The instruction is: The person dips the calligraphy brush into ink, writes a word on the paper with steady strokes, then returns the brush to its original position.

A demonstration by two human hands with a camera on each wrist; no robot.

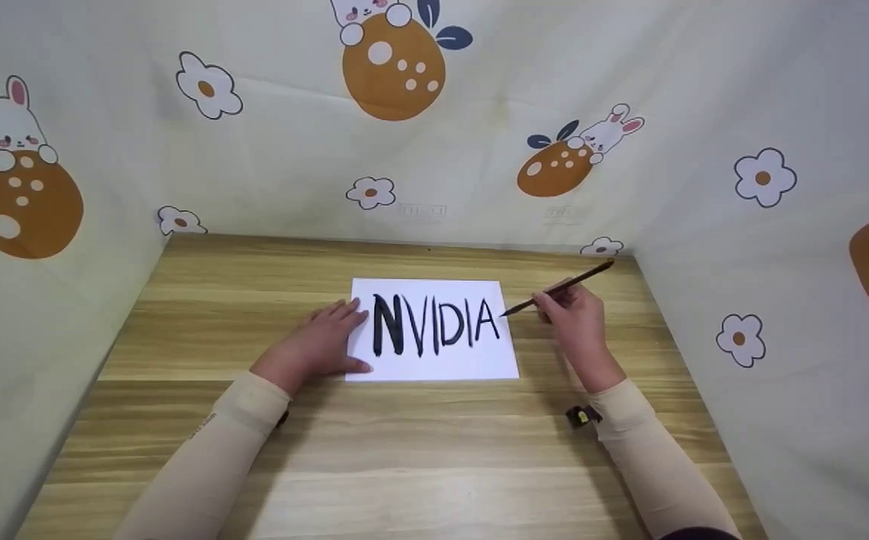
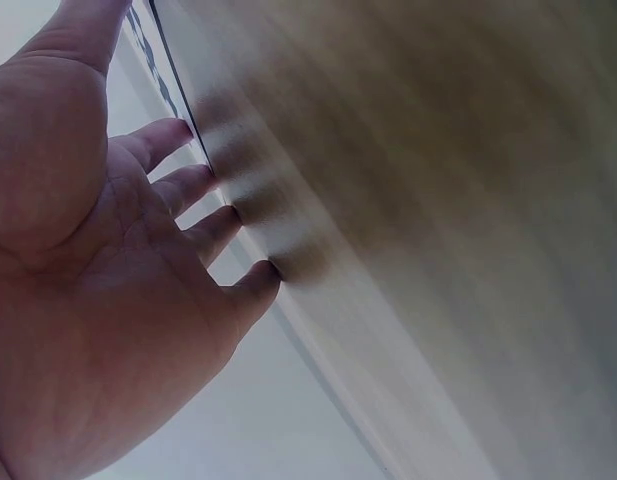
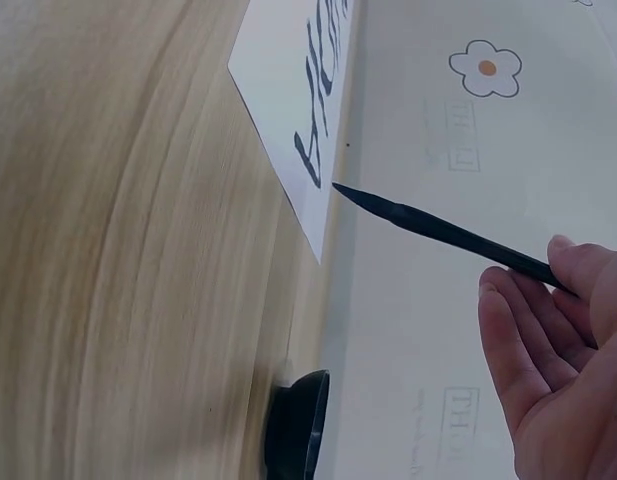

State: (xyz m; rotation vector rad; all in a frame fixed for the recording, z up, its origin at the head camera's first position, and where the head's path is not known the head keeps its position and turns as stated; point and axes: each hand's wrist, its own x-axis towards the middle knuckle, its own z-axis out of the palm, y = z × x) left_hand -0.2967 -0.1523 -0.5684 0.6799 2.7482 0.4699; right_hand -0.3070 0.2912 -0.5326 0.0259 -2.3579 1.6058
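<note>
A white sheet of paper (image 1: 434,369) lies on the wooden table, with "NVIDIA" painted on it in black. The N has much thicker strokes than the other letters. My left hand (image 1: 320,341) rests at the sheet's left edge, fingers spread and fingertips on the paper. With my right hand (image 1: 575,319), I pinch a dark writing brush (image 1: 562,286) between thumb and fingers, to the right of the sheet. The brush slants, its pointed tip beside the final A near the paper's right edge. In the right wrist view, the tip shows slightly apart from the painted A.
A small black dish (image 3: 296,425) stands on the table (image 1: 404,457) in the right wrist view; my right hand hides it in the head view. Pale cloth walls (image 1: 284,150) printed with rabbits, flowers and orange fruit enclose the table's back and sides.
</note>
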